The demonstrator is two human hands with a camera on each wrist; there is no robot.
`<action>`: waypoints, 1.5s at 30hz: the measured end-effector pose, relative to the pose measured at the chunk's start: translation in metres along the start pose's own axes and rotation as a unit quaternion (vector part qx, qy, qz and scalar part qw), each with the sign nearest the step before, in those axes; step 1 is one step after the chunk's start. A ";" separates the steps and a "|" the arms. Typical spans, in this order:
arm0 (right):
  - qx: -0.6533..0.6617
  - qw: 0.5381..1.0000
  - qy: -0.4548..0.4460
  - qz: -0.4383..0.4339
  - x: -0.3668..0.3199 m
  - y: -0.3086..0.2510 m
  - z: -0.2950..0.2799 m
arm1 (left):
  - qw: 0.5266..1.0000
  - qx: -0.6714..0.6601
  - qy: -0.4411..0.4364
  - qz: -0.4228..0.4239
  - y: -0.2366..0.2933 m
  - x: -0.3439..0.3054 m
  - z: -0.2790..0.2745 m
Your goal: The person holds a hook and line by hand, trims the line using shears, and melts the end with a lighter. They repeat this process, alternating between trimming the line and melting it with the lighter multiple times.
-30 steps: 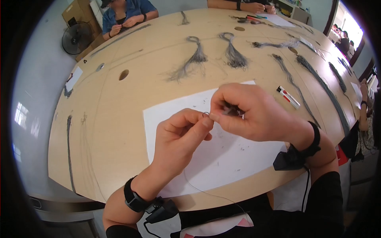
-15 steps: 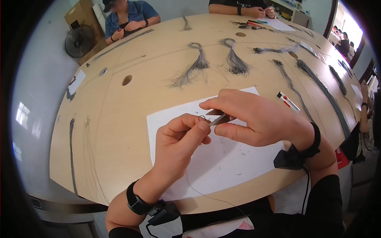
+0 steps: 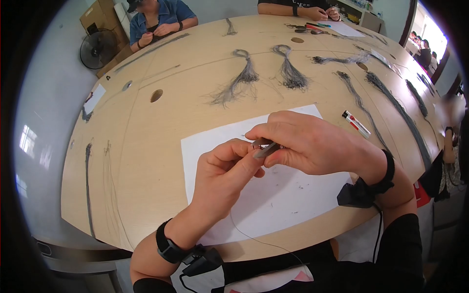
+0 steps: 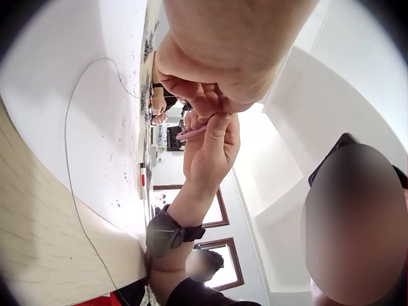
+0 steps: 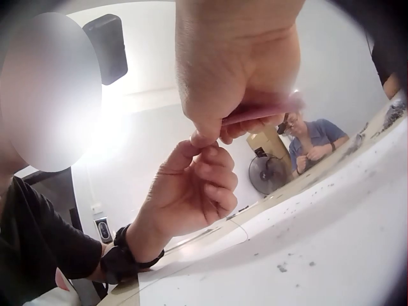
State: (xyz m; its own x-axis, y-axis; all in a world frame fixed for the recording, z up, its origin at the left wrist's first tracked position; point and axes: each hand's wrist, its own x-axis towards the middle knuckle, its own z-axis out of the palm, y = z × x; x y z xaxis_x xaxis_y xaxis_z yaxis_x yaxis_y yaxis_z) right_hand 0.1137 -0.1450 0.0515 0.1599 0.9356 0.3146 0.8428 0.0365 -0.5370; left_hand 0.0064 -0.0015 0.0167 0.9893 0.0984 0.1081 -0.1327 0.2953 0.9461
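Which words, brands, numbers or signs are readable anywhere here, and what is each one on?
None can be read with certainty.
Black shirt across the table: pale lettering on the chest, too small and cut off to read.
White-and-red marker: any print is too small to read.
Red item by the table's right edge: any marking is too small to read.
Large white paper: small dark specks, no writing visible.

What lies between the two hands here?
In the head view, a grey metal tool, held by the right hand, its tips at the left hand.
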 end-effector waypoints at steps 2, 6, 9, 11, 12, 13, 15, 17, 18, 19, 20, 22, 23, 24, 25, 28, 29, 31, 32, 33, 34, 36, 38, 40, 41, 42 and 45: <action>0.003 1.000 -0.004 0.011 0.000 0.001 0.001 | 1.000 0.002 -0.003 -0.003 -0.001 0.001 -0.001; -0.001 1.000 0.002 0.003 -0.001 0.003 0.003 | 1.000 0.020 0.003 -0.004 0.000 0.001 -0.001; -0.004 1.000 -0.008 0.000 0.000 0.003 0.002 | 1.000 0.027 0.000 -0.003 0.000 0.002 -0.002; -0.014 1.000 -0.007 -0.010 -0.001 0.003 0.002 | 0.999 0.031 -0.004 -0.003 0.000 0.002 -0.001; -0.014 1.000 -0.006 -0.010 -0.001 0.003 0.002 | 1.000 0.031 0.003 -0.004 0.000 0.002 -0.001; -0.021 1.000 -0.001 -0.014 -0.001 0.004 0.003 | 1.000 0.030 0.009 -0.005 0.000 0.002 -0.001; -0.029 0.999 0.005 -0.018 -0.001 0.005 0.003 | 0.999 0.032 0.010 -0.003 -0.001 0.002 -0.001; -0.069 0.997 0.015 -0.042 -0.001 0.005 0.000 | 0.999 0.034 0.009 0.001 -0.001 0.003 -0.001; -0.070 0.997 0.016 -0.042 -0.002 0.004 -0.001 | 0.999 0.034 0.017 -0.006 0.000 0.002 -0.002; -0.058 0.998 0.033 -0.011 -0.002 0.001 -0.003 | 0.999 0.034 0.025 -0.013 0.001 0.002 -0.002; -0.046 0.997 0.050 0.020 -0.001 0.000 -0.004 | 0.999 0.035 0.024 -0.012 0.000 0.003 -0.002; -0.006 0.997 0.081 0.013 -0.002 0.001 -0.005 | 0.999 0.016 0.041 -0.017 -0.001 0.003 -0.002; 0.036 0.993 0.109 0.008 -0.003 0.001 -0.003 | 0.999 0.016 0.042 -0.018 -0.001 0.002 -0.001; 0.036 0.993 0.110 0.008 -0.003 -0.002 -0.004 | 0.999 0.018 0.046 -0.014 0.000 0.003 -0.001; 0.062 0.992 0.103 0.043 -0.003 -0.008 -0.005 | 0.998 0.021 0.050 -0.011 0.000 0.003 0.000; 0.112 0.984 0.102 0.091 -0.003 -0.011 -0.001 | 0.999 0.033 0.034 0.000 -0.004 0.004 -0.002; 0.131 0.980 0.107 0.103 -0.003 -0.011 0.001 | 0.999 0.033 0.034 -0.001 -0.004 0.004 -0.002; 0.130 0.981 0.106 0.096 -0.002 -0.007 0.005 | 0.998 0.048 0.031 0.002 -0.004 0.003 0.000; 0.123 0.983 0.108 0.088 -0.003 -0.004 0.006 | 0.999 0.046 0.029 0.001 -0.004 0.002 -0.002; 0.116 0.982 0.110 0.097 -0.003 -0.002 0.008 | 0.998 0.046 0.035 0.005 -0.005 0.001 -0.002; 0.090 0.986 0.121 0.070 -0.004 0.000 0.010 | 0.998 0.042 0.034 0.009 -0.008 0.003 0.002; 0.068 0.988 0.134 0.039 -0.007 0.000 0.009 | 0.999 0.031 0.024 0.003 -0.006 0.006 0.007; 0.056 0.988 0.140 0.043 -0.004 0.000 0.014 | 0.998 0.034 0.042 -0.008 -0.002 0.000 0.001; 0.049 0.989 0.141 0.023 -0.004 -0.003 0.014 | 0.997 0.052 0.039 -0.034 -0.004 0.001 0.001; 0.066 0.988 0.122 0.063 -0.003 -0.006 0.012 | 0.999 0.034 0.016 -0.026 -0.006 0.002 -0.001; 0.075 0.986 0.108 0.100 -0.001 -0.008 0.008 | 0.999 0.039 0.017 -0.025 -0.005 0.000 -0.001; 0.081 0.984 0.127 0.096 -0.001 -0.005 0.011 | 1.000 0.017 0.002 -0.016 -0.004 0.001 0.002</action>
State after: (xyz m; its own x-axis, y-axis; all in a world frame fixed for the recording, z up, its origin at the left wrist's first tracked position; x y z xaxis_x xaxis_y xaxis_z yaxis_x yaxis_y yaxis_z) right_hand 0.1035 -0.1423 0.0450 0.4483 0.8139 0.3696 0.6951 -0.0573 -0.7166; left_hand 0.0080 -0.0047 0.0137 0.9926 0.0942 0.0766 -0.0993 0.2668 0.9586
